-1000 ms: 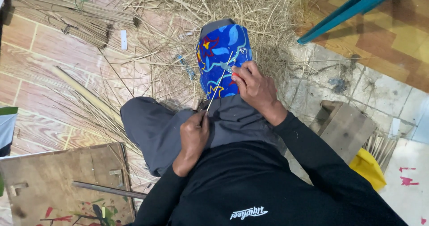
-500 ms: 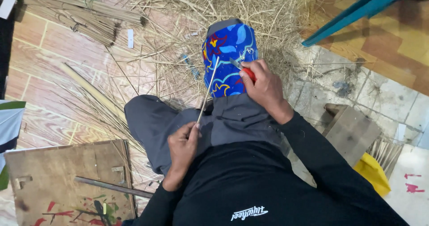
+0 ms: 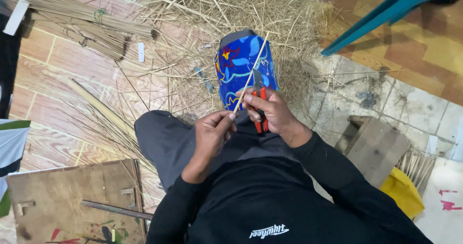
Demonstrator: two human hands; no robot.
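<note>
My left hand [image 3: 212,130] pinches the near end of a thin pale bamboo stick [image 3: 251,70] that slants up and away to the right. My right hand [image 3: 272,110] grips a red-handled knife [image 3: 259,101], its blade laid against the stick just above my left fingers. Both hands hover over my lap. A blue patterned cloth [image 3: 238,65] covers my right knee beneath the stick. Grey trousers [image 3: 164,140] cover my other leg.
Straw shavings [image 3: 231,7] pile on the floor ahead. Bundles of thin sticks [image 3: 82,27] lie at the upper left. A wooden board [image 3: 62,200] with a metal rod [image 3: 115,209] sits at the lower left, a teal chair leg [image 3: 381,12] upper right, a wooden block [image 3: 374,147] and yellow cloth [image 3: 402,191] right.
My left hand has risen from my lap up beside my right hand. The stick has swung from leaning left of the knee to slanting up and right across the blue cloth.
</note>
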